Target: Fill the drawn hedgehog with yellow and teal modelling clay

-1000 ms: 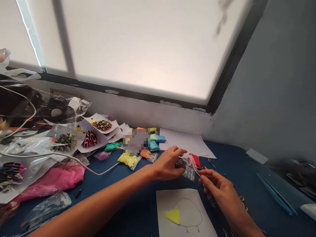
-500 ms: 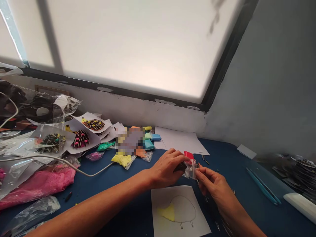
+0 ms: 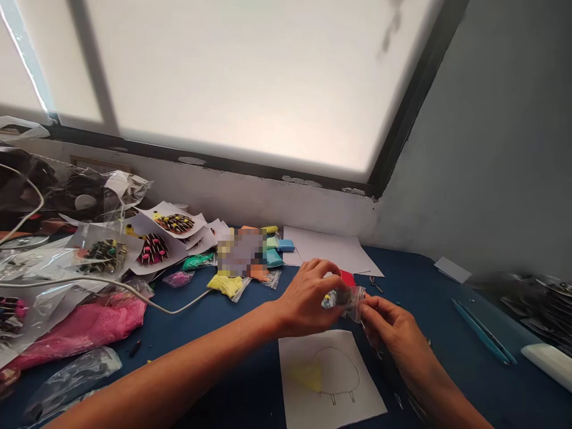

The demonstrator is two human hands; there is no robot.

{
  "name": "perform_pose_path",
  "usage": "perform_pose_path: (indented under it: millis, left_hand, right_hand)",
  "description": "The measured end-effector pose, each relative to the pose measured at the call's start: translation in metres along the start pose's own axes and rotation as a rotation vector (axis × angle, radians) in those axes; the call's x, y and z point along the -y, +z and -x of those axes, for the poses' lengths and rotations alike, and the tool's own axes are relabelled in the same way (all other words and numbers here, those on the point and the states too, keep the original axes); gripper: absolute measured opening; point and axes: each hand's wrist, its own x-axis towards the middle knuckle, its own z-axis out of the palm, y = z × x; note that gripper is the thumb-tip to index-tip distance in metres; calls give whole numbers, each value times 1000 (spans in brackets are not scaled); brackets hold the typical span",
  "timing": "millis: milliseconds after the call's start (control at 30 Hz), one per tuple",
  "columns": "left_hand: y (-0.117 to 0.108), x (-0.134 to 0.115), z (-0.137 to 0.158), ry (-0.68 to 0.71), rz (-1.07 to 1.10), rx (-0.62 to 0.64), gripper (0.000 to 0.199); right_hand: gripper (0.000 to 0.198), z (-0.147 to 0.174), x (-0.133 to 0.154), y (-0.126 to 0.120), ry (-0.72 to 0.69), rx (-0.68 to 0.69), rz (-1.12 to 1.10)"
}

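Observation:
My right hand (image 3: pixel 393 328) pinches the edge of a small clear plastic bag (image 3: pixel 356 302) between thumb and fingers. My left hand (image 3: pixel 308 301) curls its fingers and thumb around the bag's other side, with a gap showing inside the curl. What the bag contains is hard to make out. Just behind it lies a red packet (image 3: pixel 347 277), partly hidden. Below my hands is a white sheet (image 3: pixel 333 411) with a rounded pencil outline and short legs. Pale yellow material (image 3: pixel 308 378) covers the left part of the drawing.
Coloured clay packets, among them a yellow packet (image 3: pixel 224 285), lie left of centre. Finished hedgehog pictures (image 3: pixel 176 223) and a pink cloth (image 3: pixel 98 325) fill the left. A white cable (image 3: pixel 165 311) crosses the table. Blue tweezers (image 3: pixel 482 333) lie at right; white paper (image 3: pixel 330 247) lies behind.
My left fingers have spread around the bag, and the dark thing seen between them earlier no longer shows. The right hand keeps its pinch. The view has shifted slightly.

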Motion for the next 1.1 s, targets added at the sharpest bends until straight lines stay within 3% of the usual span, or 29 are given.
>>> perform_pose_path:
  millis: [133,300,467,633,800,900,1000,1100]
  left_hand:
    - [-1,-13,-1,-139,83,121,33]
    - [-1,-16,-3,-146,106,165,25]
    - [-6,-18,-4,-209,179,216,38]
    - [-1,-13,-3,-126,61,199,27]
    - [1,-12,-2,-148,-68,130,22]
    - [-1,-14,-1,-40,-58,91,18]
    - [-4,-14,-2,48,27,145,20]
    - [-7,-14,-3,4,50,200,25]
  right_hand:
    - [41,6,4,6,-39,-6,10]
    - [42,9,9,10,-84,-33,37]
    - [43,11,16,12,-133,-47,90]
    - [42,8,12,12,-141,-83,158]
    - [37,3,3,12,-136,-128,213]
    - [33,3,3,13,-144,-124,224]
    - [30,5,4,14,-158,-123,215]
    - [31,5,5,15,-166,-124,198]
